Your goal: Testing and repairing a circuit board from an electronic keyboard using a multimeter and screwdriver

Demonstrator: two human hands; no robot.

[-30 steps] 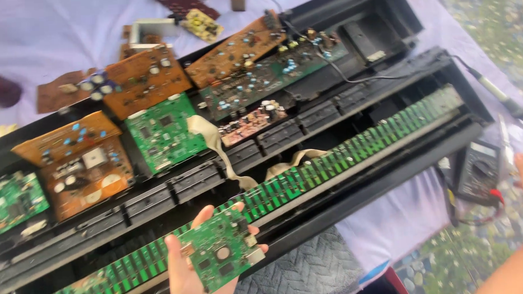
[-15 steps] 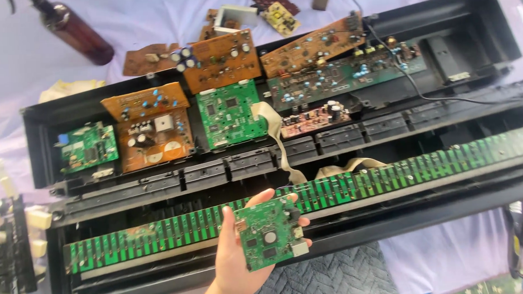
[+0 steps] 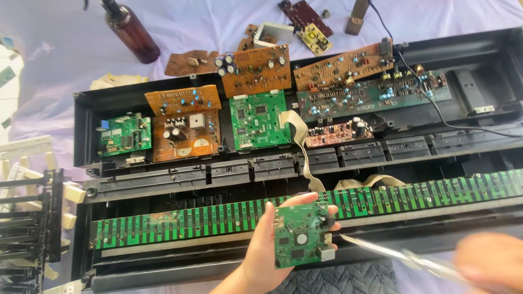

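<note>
Cradling a green circuit board (image 3: 300, 234), left hand (image 3: 265, 257) upturned.

Up beyond my hand I see an opened black keyboard case (image 3: 98, 106) filled with brown boards (image 3: 186, 135) and a green board (image 3: 259, 119). A long green contact strip (image 3: 177, 222) runs to its left. Farthest off stands a brown bottle (image 3: 135, 34).

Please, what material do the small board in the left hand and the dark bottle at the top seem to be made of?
The small board in the left hand looks like green laminate, matte, with soldered parts and a metal socket. The bottle looks like brown glass or clear plastic: glossy and see-through; which one, I cannot tell.
</note>
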